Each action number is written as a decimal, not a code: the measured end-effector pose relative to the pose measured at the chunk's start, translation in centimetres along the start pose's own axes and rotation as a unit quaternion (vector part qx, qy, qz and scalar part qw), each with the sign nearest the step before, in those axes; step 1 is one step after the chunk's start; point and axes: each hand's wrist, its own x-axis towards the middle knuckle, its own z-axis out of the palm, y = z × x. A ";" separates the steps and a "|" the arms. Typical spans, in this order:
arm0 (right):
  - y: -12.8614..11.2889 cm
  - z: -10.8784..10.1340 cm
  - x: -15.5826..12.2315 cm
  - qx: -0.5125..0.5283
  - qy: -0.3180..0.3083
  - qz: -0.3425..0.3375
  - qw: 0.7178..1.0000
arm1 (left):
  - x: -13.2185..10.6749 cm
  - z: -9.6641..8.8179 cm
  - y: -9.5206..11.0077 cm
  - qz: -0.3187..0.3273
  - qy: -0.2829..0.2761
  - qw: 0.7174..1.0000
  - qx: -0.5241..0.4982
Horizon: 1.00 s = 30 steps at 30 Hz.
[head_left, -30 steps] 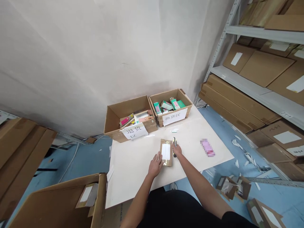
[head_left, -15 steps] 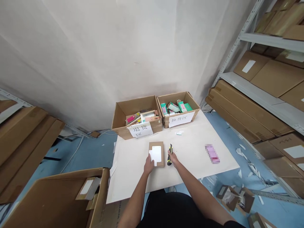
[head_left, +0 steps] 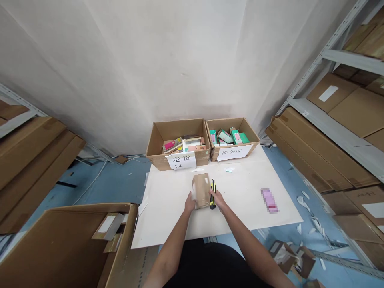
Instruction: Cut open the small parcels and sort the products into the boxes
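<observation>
Cardboard parcel is standing tilted at the table centre, long axis pointing to 12 o'clock; left hand is gripping it, right hand, at its 3 o'clock, is clasping the knife.

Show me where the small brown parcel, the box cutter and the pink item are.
small brown parcel [head_left: 201,192], head view, middle of its brown face.
box cutter [head_left: 213,187], head view, upper part of its yellow-black handle.
pink item [head_left: 269,200], head view, its middle; blurred.
</observation>
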 end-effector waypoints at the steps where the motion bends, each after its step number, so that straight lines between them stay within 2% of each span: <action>1: 0.1 0.5 -0.3 0.013 0.000 0.001 1.000 | 0.2 -0.9 0.3 -0.003 0.019 1.000 0.022; 3: 0.2 1.1 -0.8 0.049 0.002 0.001 0.999 | 0.8 -3.2 1.4 0.018 0.038 0.998 0.043; 4: 0.2 1.2 -1.0 0.065 0.002 0.001 0.998 | 1.2 -4.5 2.1 0.051 0.033 0.996 0.071; 7: -0.1 0.9 -1.4 0.053 -0.004 0.013 0.999 | 2.4 -7.7 4.9 0.155 -0.057 0.966 0.197; 10: -0.7 0.3 -1.4 -0.033 -0.011 0.017 0.999 | 3.4 -8.8 7.2 0.166 -0.160 0.920 0.316; 12: -1.3 0.2 -1.0 -0.093 -0.012 0.011 0.996 | 3.4 -8.1 8.0 0.145 -0.187 0.899 0.369; 14: -2.0 0.5 -0.4 -0.162 -0.008 0.000 0.987 | 2.9 -6.7 8.2 0.119 -0.171 0.892 0.400; 18: -4.0 2.0 1.7 -0.342 -0.010 -0.044 0.939 | 1.2 -3.4 8.0 0.081 -0.114 0.900 0.413; 21: -5.6 3.5 3.5 -0.437 -0.037 -0.067 0.896 | 0.5 -1.8 7.9 0.068 -0.100 0.919 0.376; 26: -6.6 5.0 5.2 -0.511 -0.079 -0.070 0.853 | 0.4 -1.3 7.5 0.054 -0.096 0.952 0.285; 30: -5.8 5.3 5.1 -0.515 -0.070 -0.075 0.851 | 0.6 -1.2 7.2 0.042 -0.096 0.957 0.272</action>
